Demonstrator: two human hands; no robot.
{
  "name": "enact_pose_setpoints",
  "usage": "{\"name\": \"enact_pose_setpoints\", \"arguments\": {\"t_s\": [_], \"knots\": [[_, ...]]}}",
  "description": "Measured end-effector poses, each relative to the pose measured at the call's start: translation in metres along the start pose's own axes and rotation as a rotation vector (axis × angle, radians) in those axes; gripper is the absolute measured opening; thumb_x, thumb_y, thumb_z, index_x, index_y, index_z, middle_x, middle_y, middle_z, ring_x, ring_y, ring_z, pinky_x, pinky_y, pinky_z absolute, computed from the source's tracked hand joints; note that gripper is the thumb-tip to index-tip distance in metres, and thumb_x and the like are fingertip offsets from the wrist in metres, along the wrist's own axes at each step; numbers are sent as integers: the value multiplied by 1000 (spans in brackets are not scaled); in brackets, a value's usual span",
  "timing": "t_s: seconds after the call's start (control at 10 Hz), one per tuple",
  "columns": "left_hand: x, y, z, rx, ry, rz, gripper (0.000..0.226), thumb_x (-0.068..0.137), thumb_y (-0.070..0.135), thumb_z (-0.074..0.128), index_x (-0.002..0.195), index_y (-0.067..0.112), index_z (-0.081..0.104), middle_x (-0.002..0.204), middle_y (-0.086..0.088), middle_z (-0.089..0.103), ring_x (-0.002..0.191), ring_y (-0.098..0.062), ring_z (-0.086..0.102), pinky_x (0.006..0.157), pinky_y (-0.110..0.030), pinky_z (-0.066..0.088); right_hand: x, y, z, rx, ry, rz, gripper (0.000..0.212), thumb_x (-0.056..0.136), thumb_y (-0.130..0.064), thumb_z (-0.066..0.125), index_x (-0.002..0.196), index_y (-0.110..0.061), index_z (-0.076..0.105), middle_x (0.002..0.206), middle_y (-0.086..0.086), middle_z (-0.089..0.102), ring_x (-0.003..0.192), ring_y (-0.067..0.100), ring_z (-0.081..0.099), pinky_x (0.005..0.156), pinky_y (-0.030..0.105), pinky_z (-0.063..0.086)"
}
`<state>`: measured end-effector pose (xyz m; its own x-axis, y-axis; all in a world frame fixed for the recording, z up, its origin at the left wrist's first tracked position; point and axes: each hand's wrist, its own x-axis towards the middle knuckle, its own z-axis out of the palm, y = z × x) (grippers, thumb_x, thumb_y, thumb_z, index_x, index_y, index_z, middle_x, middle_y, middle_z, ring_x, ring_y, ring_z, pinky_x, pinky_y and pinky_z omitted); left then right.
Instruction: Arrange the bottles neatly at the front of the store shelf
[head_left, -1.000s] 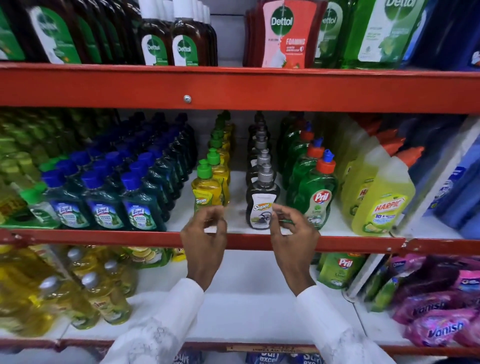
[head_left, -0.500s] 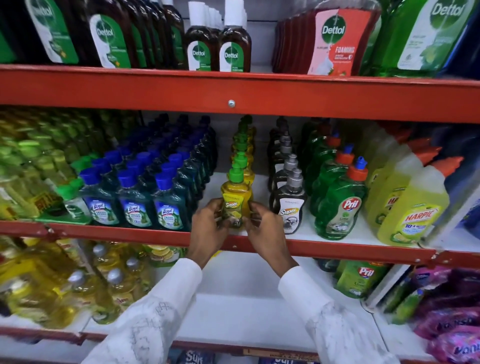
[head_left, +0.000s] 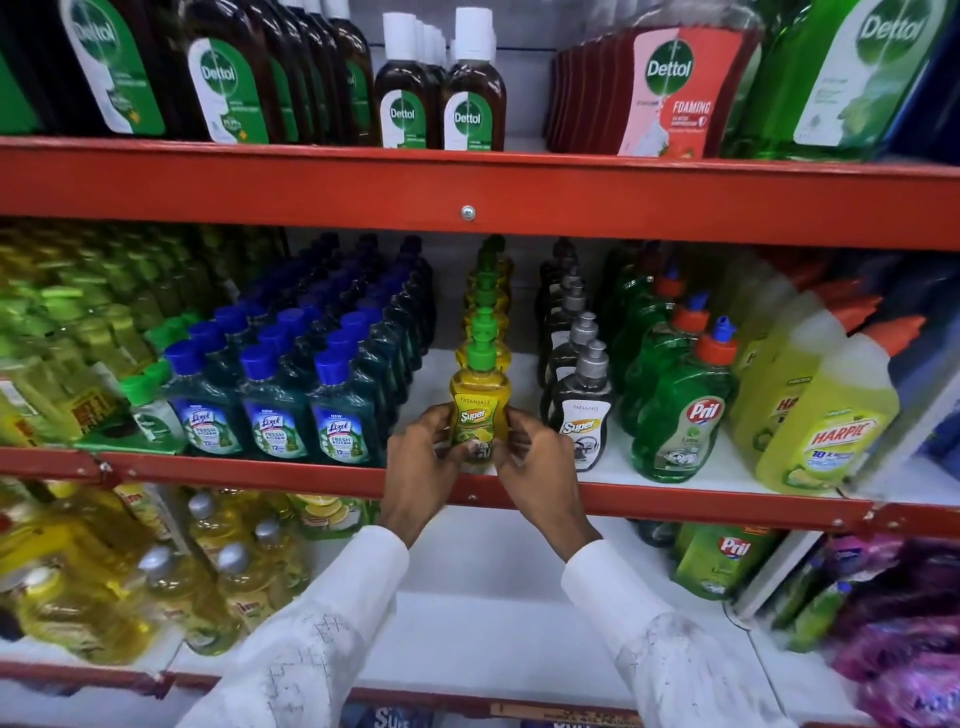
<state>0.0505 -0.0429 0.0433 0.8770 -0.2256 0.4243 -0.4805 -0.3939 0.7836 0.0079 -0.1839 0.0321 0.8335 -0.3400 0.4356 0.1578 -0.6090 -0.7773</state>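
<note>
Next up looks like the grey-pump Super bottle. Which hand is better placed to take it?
Right. The right hand lies next to the grey-pump bottle; the left hand sits beyond the yellow bottle both hold.

Both hands cover the yellow bottle's (head_left: 478, 410) base. Left of the left hand (head_left: 422, 462), the green bottles (head_left: 78, 332) blur; their labels are unreadable.
</note>
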Motion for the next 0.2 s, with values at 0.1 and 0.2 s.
{"name": "enact_pose_setpoints", "arguments": {"t_s": [0.1,0.2], "knots": [[-1,0,1,-2,-2,4,46,79,5,80,123,10,66,112,-5,76,89,-3,65,74,7,39,-1,-2,0,24,-9,9,36,86,-12,68,121,-14,68,104,4,78,86,16,75,86,38,62],[-4,3,0,-20,-8,-37,50,81,8,79,127,13,63,116,-3,74,100,-11,69,79,1,43,-2,-5,-6,70,30,45,35,86,-13,70,122,-12,68,103,-1,78,84,3,72,87,32,61]]}}
